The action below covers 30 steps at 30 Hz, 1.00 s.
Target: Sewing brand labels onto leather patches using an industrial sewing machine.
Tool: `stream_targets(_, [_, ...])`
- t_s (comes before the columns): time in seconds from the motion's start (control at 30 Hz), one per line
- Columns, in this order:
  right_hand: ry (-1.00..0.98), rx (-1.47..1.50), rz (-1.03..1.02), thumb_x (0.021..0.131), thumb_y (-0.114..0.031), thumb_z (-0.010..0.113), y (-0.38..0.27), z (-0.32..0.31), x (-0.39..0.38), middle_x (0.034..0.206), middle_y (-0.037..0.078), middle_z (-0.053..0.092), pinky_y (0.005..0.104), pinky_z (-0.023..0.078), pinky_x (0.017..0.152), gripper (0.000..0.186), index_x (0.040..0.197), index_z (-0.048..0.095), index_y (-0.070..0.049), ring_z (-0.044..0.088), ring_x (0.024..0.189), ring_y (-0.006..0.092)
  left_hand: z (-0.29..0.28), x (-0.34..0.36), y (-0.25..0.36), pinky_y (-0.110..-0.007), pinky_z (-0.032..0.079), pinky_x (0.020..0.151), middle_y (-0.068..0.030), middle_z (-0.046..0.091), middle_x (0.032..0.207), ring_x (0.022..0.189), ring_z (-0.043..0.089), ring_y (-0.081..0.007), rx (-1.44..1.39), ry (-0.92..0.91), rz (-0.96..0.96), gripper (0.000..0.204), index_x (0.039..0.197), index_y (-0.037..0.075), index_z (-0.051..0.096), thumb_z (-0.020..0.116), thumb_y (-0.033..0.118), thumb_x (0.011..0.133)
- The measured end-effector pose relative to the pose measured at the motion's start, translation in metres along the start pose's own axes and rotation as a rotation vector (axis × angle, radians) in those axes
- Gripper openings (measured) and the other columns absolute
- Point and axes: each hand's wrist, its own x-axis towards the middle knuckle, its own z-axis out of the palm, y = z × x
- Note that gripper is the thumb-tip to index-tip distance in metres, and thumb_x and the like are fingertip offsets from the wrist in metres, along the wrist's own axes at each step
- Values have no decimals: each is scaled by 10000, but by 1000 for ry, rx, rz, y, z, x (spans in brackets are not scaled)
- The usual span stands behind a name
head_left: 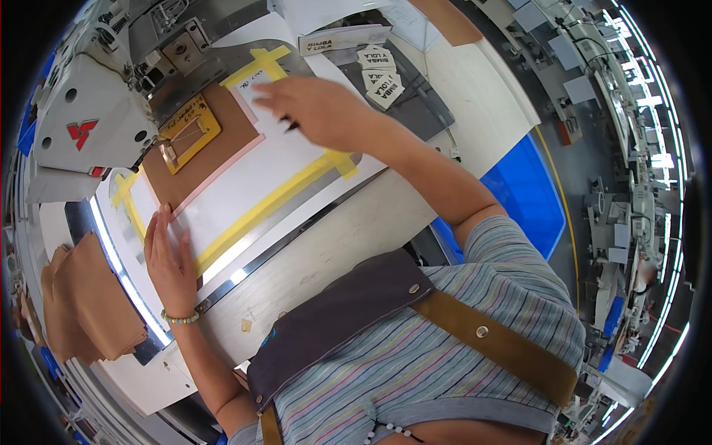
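Observation:
A brown flat panel (230,122) lies on a white sheet (233,211), with pink strips along its edges and yellow tape (259,208) around the sheet. My left hand (169,259) rests at the panel's near left corner, fingers stretched out and fingertips touching its edge. Over the right side of the sheet is my right hand (319,111), its fingers bent. A small black pointed thing (290,124) sticks out below those fingers; its kind is unclear. On the panel sits a yellow template plate (194,133), beneath the sewing machine head (89,126).
Brown cut pieces (89,300) are stacked at the left. Small pale labels (382,78) lie on a dark grey board (426,111) at the far right, beside a white box (345,38). Below the table's right edge stands a blue bin (530,196).

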Motion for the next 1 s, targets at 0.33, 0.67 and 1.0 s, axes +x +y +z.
stream_targets(0.33, [-130, -127, 450, 900, -129, 766, 70, -113, -61, 1013, 106, 727, 395, 533, 805, 252, 1133, 750, -34, 688, 924, 281, 3, -6, -6, -487, 445, 1163, -146, 648, 1455, 1413, 542, -371, 44, -19, -27, 525, 1523, 69, 558, 639, 70, 1004])
stream_targets(0.67, [22, 394, 473, 926, -149, 790, 98, -44, -40, 938, 14, 642, 266, 487, 691, 148, 967, 695, -43, 596, 802, 93, -10, -7, -7, -487, 409, 1204, -156, 622, 1488, 1452, 507, -362, 78, -116, -23, 535, 1529, 94, 559, 666, 107, 1005])
stream_targets(1.0, [123, 335, 482, 889, -182, 852, 94, -40, 5, 774, -27, 664, 242, 450, 650, 202, 945, 726, -34, 553, 704, 56, -44, -22, -16, -464, 528, 1085, -184, 690, 1366, 1280, 645, -388, 53, -147, -75, 480, 1459, 85, 622, 701, 104, 985])
